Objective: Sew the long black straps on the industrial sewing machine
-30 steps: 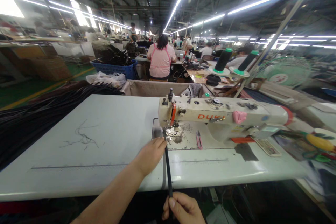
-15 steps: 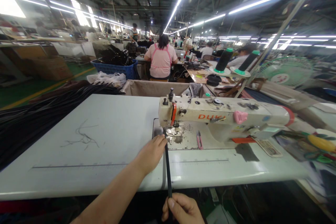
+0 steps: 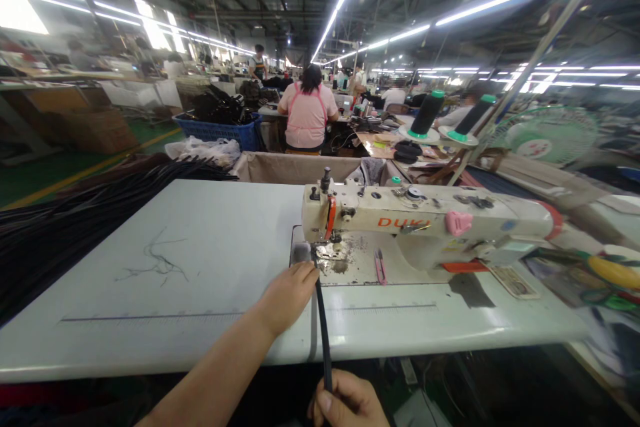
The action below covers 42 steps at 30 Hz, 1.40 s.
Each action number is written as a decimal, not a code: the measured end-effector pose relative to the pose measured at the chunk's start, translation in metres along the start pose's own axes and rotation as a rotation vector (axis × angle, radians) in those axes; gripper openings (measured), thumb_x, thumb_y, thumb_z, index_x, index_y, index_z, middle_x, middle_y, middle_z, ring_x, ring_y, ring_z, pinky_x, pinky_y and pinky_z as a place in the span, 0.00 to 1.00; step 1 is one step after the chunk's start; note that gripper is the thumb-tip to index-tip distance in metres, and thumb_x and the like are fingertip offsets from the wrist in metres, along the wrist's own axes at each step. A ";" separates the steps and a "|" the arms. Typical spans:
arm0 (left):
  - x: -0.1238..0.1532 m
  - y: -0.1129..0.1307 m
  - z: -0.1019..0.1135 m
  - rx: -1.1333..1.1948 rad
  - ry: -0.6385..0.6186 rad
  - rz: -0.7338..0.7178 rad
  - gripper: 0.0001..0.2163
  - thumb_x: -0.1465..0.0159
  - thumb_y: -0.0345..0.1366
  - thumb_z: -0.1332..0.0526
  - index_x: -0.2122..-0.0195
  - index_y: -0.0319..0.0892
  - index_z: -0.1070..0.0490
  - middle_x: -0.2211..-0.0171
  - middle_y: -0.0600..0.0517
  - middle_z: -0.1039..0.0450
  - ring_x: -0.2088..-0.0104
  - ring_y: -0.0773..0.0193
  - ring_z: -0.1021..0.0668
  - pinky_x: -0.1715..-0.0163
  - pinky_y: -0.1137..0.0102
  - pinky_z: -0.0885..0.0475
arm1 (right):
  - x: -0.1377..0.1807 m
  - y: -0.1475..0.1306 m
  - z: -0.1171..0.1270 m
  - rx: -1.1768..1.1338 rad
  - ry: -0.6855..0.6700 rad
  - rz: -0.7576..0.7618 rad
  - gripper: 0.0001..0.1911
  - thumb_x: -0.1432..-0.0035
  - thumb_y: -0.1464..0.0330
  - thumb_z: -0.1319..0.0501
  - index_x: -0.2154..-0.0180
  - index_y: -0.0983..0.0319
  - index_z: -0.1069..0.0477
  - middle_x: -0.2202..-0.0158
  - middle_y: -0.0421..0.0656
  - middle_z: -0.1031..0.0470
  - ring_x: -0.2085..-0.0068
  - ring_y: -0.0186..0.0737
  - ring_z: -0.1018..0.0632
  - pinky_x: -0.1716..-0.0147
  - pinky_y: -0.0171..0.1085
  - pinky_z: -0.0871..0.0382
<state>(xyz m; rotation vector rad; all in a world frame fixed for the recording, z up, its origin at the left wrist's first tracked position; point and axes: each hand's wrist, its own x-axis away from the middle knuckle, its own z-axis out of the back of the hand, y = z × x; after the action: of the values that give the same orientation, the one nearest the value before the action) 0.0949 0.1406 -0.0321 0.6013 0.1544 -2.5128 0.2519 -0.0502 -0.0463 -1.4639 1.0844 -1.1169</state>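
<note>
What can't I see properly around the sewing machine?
All in the head view:
Black strip: its lower end, lost behind the right hand or past the bottom edge.
Left hand: its palm, turned away and hidden by the hand's back.
Green fan: its blades, too blurred.

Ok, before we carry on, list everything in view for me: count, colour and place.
Table: one, pale, across the foreground
Sewing machine: one, off-white, on the table's right half
Strip: one, black, from the machine's needle area over the table's front edge
Snips: one, pink-handled, on the machine bed
Loose threads: several, dark, on the table's left half
Heaped strips: many, black, left of the table
Thread cones: two, black and green, behind the machine
Fan: one, green, far right
Basket: one, blue, beyond the table
Seated person: one, pink top, ahead
Background: cluttered, too blurred to count
Left hand: one, bare, fingers on the strip
Right hand: one, bare, grip on the strip
</note>
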 end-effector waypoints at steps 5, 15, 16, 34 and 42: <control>0.000 0.000 0.001 0.034 -0.007 0.009 0.09 0.28 0.27 0.44 0.50 0.39 0.27 0.48 0.41 0.23 0.47 0.53 0.20 0.41 0.57 0.23 | -0.001 -0.001 0.003 0.085 -0.007 0.125 0.23 0.35 0.49 0.34 0.70 0.60 0.19 0.67 0.44 0.26 0.63 0.42 0.26 0.59 0.39 0.34; -0.001 0.001 0.000 0.017 -0.028 -0.014 0.09 0.27 0.27 0.45 0.51 0.39 0.28 0.49 0.43 0.23 0.46 0.53 0.20 0.39 0.56 0.24 | -0.013 -0.013 -0.008 0.027 0.248 -0.021 0.26 0.42 0.44 0.31 0.67 0.61 0.25 0.72 0.38 0.29 0.68 0.38 0.31 0.65 0.35 0.37; -0.001 0.001 0.000 0.021 -0.021 -0.001 0.10 0.27 0.28 0.46 0.50 0.39 0.28 0.48 0.42 0.23 0.46 0.53 0.20 0.39 0.56 0.24 | -0.016 -0.019 -0.009 0.072 0.272 -0.017 0.27 0.42 0.42 0.32 0.68 0.61 0.25 0.74 0.38 0.30 0.69 0.38 0.31 0.65 0.36 0.36; 0.001 -0.001 0.000 0.058 -0.067 0.017 0.09 0.27 0.27 0.46 0.51 0.40 0.29 0.47 0.43 0.24 0.43 0.52 0.22 0.40 0.56 0.24 | -0.024 -0.030 -0.017 -0.245 0.158 -0.144 0.29 0.44 0.42 0.29 0.65 0.63 0.23 0.70 0.45 0.17 0.67 0.39 0.22 0.64 0.35 0.35; 0.003 -0.003 -0.005 0.073 -0.050 0.025 0.10 0.27 0.28 0.47 0.50 0.41 0.29 0.46 0.42 0.24 0.43 0.53 0.22 0.39 0.55 0.24 | -0.012 -0.023 -0.015 -0.259 0.129 -0.195 0.28 0.43 0.42 0.30 0.67 0.62 0.21 0.72 0.44 0.19 0.65 0.42 0.20 0.63 0.35 0.34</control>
<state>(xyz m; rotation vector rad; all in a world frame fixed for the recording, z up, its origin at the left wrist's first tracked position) 0.0925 0.1430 -0.0378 0.5654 0.0365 -2.5160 0.2375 -0.0378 -0.0231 -1.7500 1.2322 -1.2574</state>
